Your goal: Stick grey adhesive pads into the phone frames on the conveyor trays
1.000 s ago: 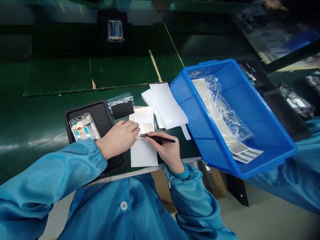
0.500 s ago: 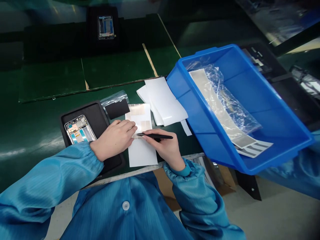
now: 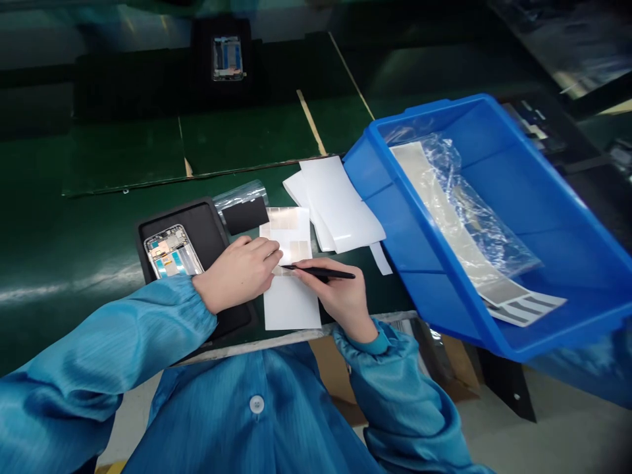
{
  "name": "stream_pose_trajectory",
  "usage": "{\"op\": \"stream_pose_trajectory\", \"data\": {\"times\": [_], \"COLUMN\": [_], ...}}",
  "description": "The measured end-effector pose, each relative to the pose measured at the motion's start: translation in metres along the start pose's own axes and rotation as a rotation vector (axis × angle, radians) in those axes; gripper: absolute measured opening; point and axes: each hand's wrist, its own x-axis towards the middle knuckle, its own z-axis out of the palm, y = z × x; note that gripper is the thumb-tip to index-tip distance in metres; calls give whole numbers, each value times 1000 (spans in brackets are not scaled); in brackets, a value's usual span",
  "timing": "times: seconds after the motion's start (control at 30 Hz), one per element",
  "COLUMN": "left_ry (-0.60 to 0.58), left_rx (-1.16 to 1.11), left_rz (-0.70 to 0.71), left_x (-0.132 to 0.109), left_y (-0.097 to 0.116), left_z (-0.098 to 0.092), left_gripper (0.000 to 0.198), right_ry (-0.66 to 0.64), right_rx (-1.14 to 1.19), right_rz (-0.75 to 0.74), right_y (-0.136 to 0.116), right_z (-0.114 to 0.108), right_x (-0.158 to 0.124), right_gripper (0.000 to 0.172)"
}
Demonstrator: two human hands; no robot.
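My right hand [image 3: 343,296] is closed around slim black tweezers [image 3: 328,272], whose tip points left at a white sheet with beige sticker pieces [image 3: 299,251]. My left hand [image 3: 241,271] rests over the left edge of that sheet, its fingers curled and pressed together beside the tweezer tip. Its fingertips are partly hidden, and I cannot see what lies between them. Below the left wrist, an opened phone [image 3: 172,252] lies in a black tray [image 3: 202,224]; my sleeve covers its lower end.
A blue bin [image 3: 419,257] at right holds grey sticker strips [image 3: 429,191] and clear plastic wrap [image 3: 474,217]. White sheets [image 3: 338,204] touch its left side. Behind the tray lie a black card [image 3: 245,215] and clear film [image 3: 241,192]. Another opened phone [image 3: 228,58] sits further back.
The whole view has shifted slightly, so everything appears further right. Both hands keep nearly the same pose over the sheet, with the tweezers still in my right hand.
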Motion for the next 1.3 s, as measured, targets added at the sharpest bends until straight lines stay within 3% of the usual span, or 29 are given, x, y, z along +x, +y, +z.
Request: {"op": "stream_pose_trajectory", "data": {"times": [0.2, 0.43, 0.77, 0.93, 1.07, 1.3], "left_ry": [-1, 96, 231, 211, 217, 287], "left_rx": [-134, -442, -694, -859, -864, -895], "left_rz": [4, -125, -213, -233, -218, -334], "left_x": [-6, -42, -51, -58, -67, -87], "left_y": [-2, -14, -18, -23, -29, -38], "left_z": [-14, -43, -42, -50, -49, -43], "left_gripper": [45, 39, 26, 18, 6, 9], "right_ry": [91, 57, 25, -16, -46, -67], "right_rx": [41, 113, 172, 201, 205, 157], "right_rz": [48, 2, -27, -26, -18, 36], "right_y": [-8, -41, -65, -71, -72, -72], "right_z": [-7, -1, 12, 24, 35, 55], "right_x": [2, 4, 4, 4, 6, 9], "right_gripper": [13, 12, 14, 15, 15, 16]}}
